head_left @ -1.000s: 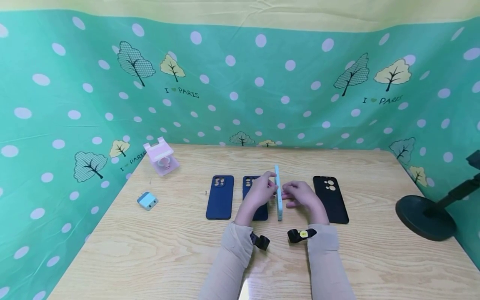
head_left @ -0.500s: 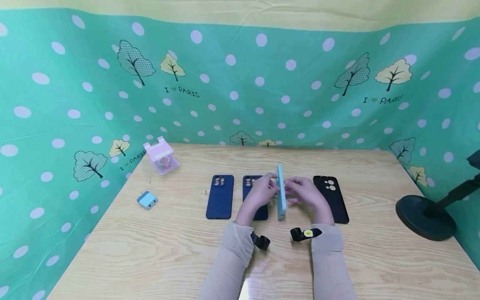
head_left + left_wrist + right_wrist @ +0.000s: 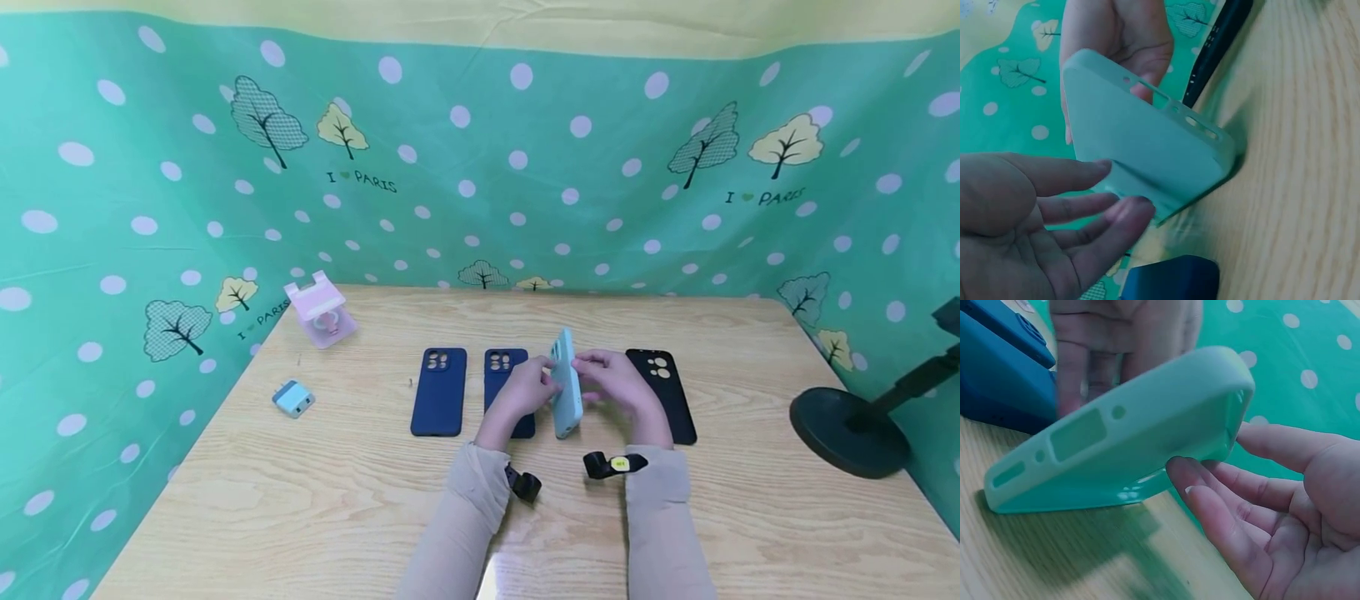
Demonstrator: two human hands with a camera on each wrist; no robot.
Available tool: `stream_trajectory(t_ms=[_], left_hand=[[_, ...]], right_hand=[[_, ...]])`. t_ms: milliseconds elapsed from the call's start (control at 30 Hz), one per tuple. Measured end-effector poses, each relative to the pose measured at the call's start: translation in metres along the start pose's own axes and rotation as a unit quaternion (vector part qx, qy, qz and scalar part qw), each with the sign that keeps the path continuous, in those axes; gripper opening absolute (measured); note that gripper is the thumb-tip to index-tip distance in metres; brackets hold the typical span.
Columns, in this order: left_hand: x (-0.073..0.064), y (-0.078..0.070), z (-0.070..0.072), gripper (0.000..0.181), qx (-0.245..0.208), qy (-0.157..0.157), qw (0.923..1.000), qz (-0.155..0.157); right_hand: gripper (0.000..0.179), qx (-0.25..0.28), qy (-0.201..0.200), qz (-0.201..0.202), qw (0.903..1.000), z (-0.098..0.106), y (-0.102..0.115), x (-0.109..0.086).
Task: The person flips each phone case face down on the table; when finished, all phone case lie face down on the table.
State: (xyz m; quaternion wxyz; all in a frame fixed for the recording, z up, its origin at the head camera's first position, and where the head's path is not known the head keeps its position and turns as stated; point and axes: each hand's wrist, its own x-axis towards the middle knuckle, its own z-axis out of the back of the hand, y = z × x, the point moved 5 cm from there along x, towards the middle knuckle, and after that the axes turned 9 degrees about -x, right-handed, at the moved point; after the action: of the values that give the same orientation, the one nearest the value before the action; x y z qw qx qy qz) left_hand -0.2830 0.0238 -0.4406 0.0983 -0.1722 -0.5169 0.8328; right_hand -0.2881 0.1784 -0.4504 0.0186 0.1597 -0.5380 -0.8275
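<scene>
A light blue-green phone case (image 3: 567, 392) stands tilted on its long edge between my two hands, its hollow side toward the right. My left hand (image 3: 522, 389) is on its back side, fingers loosely extended, with fingertips (image 3: 1099, 167) right at the smooth back in the left wrist view. On the other side, my right hand (image 3: 618, 383) holds the case by its upper edge, thumb and fingers around the rim (image 3: 1235, 419). A dark blue phone case (image 3: 504, 367) lies partly hidden under my left wrist. Beside my right hand lies a black phone case (image 3: 667, 400).
Another dark blue phone case (image 3: 439, 392) lies to the left on the wooden table (image 3: 337, 500). Further left are a blue-and-white charger plug (image 3: 293, 399) and a pink holder (image 3: 322, 312). A black stand base (image 3: 847, 433) is on the right; a patterned curtain (image 3: 480, 150) hangs behind.
The light blue-green case has turned from nearly edge-on to a tilt that shows more of its back. My right hand has shifted slightly right, up to the case's upper edge.
</scene>
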Motion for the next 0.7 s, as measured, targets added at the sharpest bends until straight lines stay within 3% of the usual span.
stream_trajectory(t_ms=[200, 700], left_hand=[[0.001, 0.007, -0.003, 0.043, 0.022, 0.009, 0.9991, 0.034], [0.002, 0.010, -0.006, 0.039, 0.030, 0.015, 0.9982, 0.050]], right_hand=[[0.041, -0.017, -0.017, -0.006, 0.9997, 0.009, -0.002, -0.006], [0.033, -0.077, -0.034, -0.057, 0.9948, 0.019, -0.016, -0.009]])
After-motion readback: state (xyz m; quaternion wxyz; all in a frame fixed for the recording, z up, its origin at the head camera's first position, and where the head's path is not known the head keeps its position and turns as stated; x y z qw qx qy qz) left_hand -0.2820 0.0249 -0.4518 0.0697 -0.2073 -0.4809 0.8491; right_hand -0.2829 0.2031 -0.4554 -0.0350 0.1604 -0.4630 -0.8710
